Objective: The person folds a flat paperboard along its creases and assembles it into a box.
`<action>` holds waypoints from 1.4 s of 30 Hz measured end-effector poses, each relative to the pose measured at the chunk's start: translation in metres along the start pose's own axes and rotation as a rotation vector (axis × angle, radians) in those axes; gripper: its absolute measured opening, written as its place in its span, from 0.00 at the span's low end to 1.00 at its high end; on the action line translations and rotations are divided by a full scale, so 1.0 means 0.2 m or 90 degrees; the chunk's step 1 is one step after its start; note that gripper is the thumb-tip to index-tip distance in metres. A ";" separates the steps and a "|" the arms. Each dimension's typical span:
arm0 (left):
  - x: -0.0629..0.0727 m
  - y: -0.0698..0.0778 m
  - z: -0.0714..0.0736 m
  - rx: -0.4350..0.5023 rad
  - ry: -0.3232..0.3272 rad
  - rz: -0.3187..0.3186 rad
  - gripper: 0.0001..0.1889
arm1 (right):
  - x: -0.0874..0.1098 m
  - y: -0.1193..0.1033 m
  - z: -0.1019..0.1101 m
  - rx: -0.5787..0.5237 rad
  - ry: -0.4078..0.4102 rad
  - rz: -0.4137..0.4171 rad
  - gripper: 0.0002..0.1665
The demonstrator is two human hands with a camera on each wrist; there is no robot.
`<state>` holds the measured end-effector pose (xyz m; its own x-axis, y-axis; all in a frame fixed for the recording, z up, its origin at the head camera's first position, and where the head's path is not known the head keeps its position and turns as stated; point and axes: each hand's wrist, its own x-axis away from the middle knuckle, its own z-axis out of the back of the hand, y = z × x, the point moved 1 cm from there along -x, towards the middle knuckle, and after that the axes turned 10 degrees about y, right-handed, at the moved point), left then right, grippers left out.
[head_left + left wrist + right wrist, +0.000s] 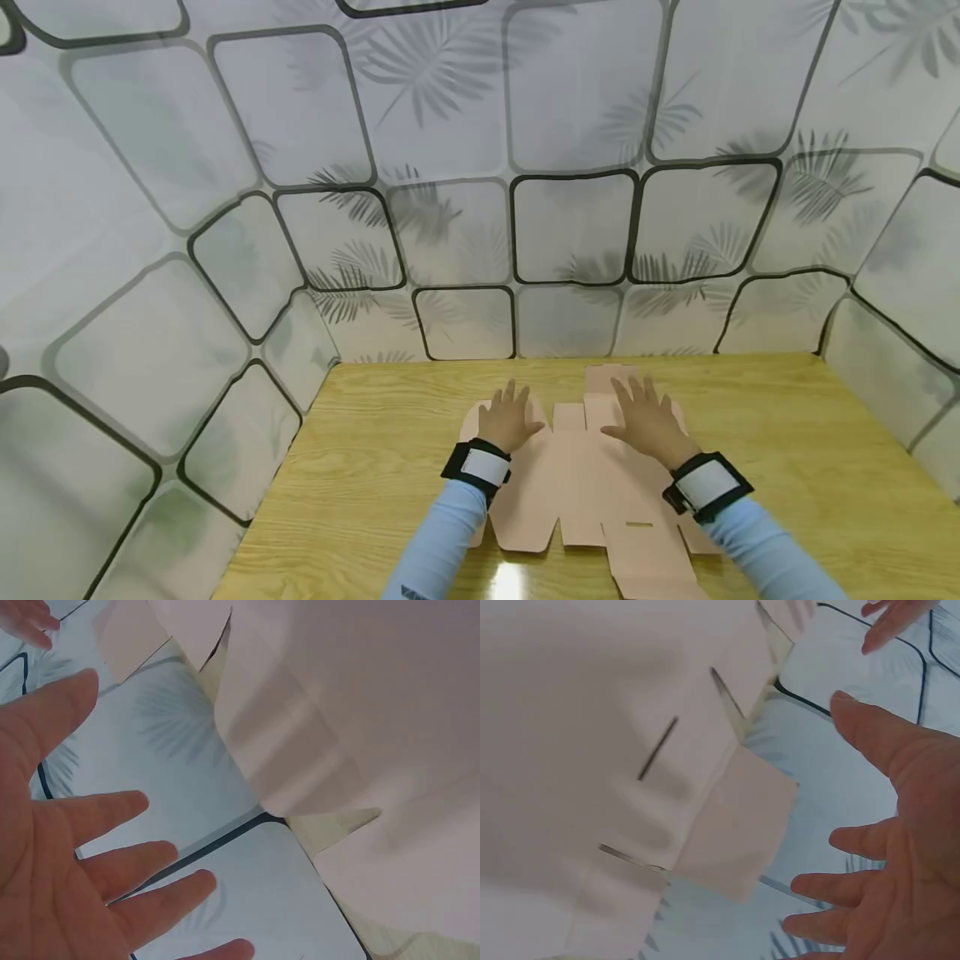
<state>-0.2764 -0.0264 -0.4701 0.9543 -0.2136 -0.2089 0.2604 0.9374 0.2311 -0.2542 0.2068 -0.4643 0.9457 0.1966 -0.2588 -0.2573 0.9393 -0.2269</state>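
Note:
A flat, pinkish-brown cardboard box blank (577,483) lies unfolded, with flaps, notches and a slot cut into it. My left hand (510,419) is over its left part, fingers spread and pointing away from me. Over the upper right part is my right hand (651,423), its fingers likewise spread. In the left wrist view, the left hand (52,847) appears apart from the cardboard (390,712), whose surface carries finger-shaped shadows. The right wrist view shows the right hand (907,855) with nothing in its grasp, beside the slotted cardboard (570,750).
A yellow wood-grain table (375,450) lies under the cardboard. Behind it and along both sides hangs a pale curtain-like sheet (450,233) with dark outlined shapes and leaf prints. Each forearm wears a dark strap, the left strap (480,464) over a blue sleeve.

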 end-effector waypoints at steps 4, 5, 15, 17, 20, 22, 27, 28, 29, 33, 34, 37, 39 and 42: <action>0.04 0.00 -0.03 -0.019 -0.047 -0.013 0.35 | 0.04 0.02 -0.06 -0.021 -0.092 -0.034 0.51; 0.05 0.00 -0.04 -0.022 -0.058 -0.017 0.35 | 0.05 0.03 -0.07 -0.027 -0.113 -0.044 0.52; 0.11 -0.02 -0.13 -0.057 -0.123 -0.018 0.36 | 0.11 0.08 -0.17 -0.058 -0.205 -0.069 0.48; 0.10 -0.02 -0.13 -0.052 -0.123 -0.015 0.36 | 0.11 0.08 -0.18 -0.068 -0.206 -0.053 0.47; 0.09 -0.03 -0.14 -0.043 -0.129 -0.010 0.36 | 0.10 0.08 -0.18 -0.083 -0.214 -0.047 0.48; 0.09 -0.03 -0.14 -0.034 -0.135 -0.008 0.36 | 0.10 0.07 -0.17 -0.092 -0.229 -0.059 0.50; 0.09 -0.03 -0.15 -0.026 -0.147 -0.008 0.37 | 0.10 0.05 -0.15 -0.081 -0.278 -0.080 0.59; 0.09 -0.03 -0.15 -0.027 -0.148 -0.010 0.37 | 0.10 0.05 -0.14 -0.075 -0.286 -0.079 0.62; 0.09 -0.03 -0.15 -0.028 -0.151 -0.012 0.37 | 0.10 0.05 -0.14 -0.072 -0.294 -0.075 0.65; 0.09 -0.04 -0.14 -0.031 -0.173 -0.032 0.39 | 0.10 0.05 -0.15 -0.060 -0.331 -0.053 0.77; 0.10 -0.04 -0.14 -0.033 -0.181 -0.039 0.40 | 0.09 0.05 -0.15 -0.056 -0.342 -0.047 0.79; 0.12 -0.05 -0.13 -0.048 -0.207 -0.062 0.46 | 0.05 0.06 -0.15 -0.031 -0.373 -0.023 0.81; 0.15 -0.05 -0.12 -0.076 -0.219 -0.075 0.51 | 0.00 0.06 -0.15 -0.007 -0.392 -0.010 0.81; 0.21 -0.04 -0.11 -0.136 -0.230 -0.114 0.59 | -0.06 0.03 -0.15 0.054 -0.421 0.024 0.79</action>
<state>-0.2421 -0.0368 -0.5024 0.8971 -0.4235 0.1258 0.4254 0.9049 0.0126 -0.2731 0.2011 -0.4909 0.8656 0.3360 0.3713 -0.3022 0.9417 -0.1478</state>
